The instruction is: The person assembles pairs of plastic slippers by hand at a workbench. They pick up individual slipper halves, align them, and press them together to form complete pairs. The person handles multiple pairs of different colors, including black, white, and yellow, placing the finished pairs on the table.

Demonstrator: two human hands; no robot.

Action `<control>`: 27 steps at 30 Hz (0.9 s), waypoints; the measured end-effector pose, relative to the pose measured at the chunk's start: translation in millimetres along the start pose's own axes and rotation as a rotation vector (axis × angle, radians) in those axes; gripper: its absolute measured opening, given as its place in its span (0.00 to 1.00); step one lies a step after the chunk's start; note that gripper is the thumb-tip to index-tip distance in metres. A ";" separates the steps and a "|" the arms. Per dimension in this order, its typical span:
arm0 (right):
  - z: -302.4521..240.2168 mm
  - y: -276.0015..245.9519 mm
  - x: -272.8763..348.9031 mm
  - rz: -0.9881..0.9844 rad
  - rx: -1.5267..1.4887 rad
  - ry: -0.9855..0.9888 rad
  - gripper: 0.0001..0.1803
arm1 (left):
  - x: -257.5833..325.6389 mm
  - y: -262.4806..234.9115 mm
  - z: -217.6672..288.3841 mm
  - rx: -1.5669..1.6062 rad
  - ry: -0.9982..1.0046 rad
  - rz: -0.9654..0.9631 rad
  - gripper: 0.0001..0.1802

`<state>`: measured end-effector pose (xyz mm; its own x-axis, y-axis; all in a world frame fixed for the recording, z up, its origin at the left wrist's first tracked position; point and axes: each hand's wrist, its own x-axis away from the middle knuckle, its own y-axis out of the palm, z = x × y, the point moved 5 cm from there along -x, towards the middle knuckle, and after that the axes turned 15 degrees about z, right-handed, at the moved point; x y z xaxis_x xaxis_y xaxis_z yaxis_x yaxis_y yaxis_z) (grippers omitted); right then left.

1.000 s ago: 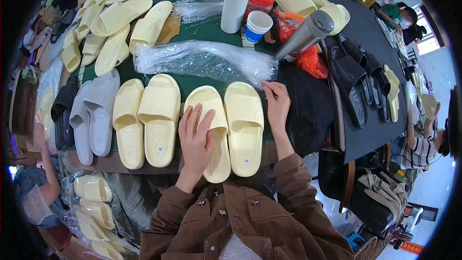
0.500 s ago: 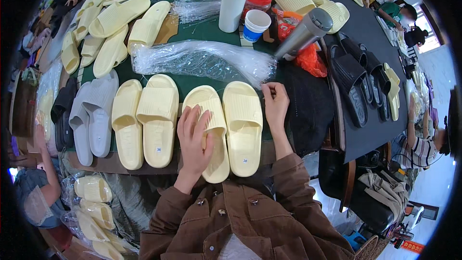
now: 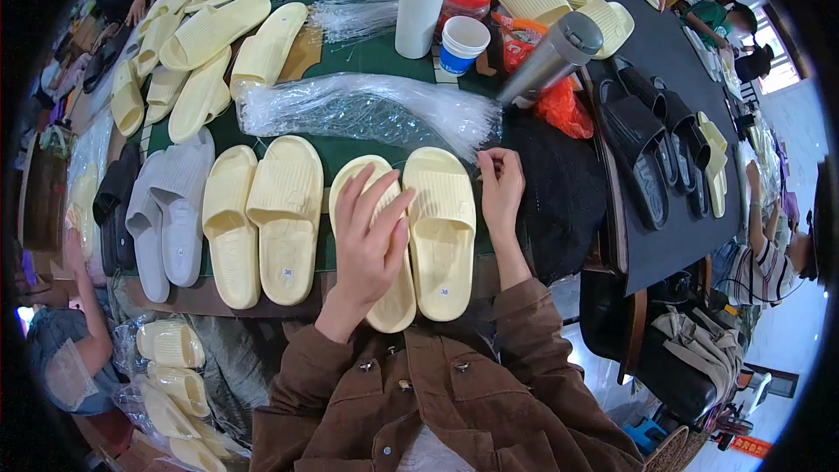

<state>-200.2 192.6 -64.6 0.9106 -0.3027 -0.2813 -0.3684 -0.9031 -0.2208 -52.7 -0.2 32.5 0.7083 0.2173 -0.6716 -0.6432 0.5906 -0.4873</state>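
On the worktop (image 3: 367, 57) edge, the left hand (image 3: 367, 240) lies flat, fingers spread, on the left slipper (image 3: 384, 297) of a yellow pair. Beside the right slipper (image 3: 441, 227), the right hand (image 3: 500, 192) pinches strands of the clear plastic bundle (image 3: 367, 109).

Table (image 3: 367, 57) — yellow slippers (image 3: 262, 218), plastic bags (image 3: 367, 109), cups (image 3: 461, 44).
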 end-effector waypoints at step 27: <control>-241.0 -106.1 42.8 0.079 -0.903 -0.405 0.20 | 19.8 20.0 -17.1 -0.206 0.063 0.001 0.16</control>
<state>-77.1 202.1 171.9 0.6947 -0.3970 -0.5998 0.0093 -0.8288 0.5594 -56.6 2.6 -0.1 0.6923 0.1644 -0.7026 -0.6940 0.4182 -0.5861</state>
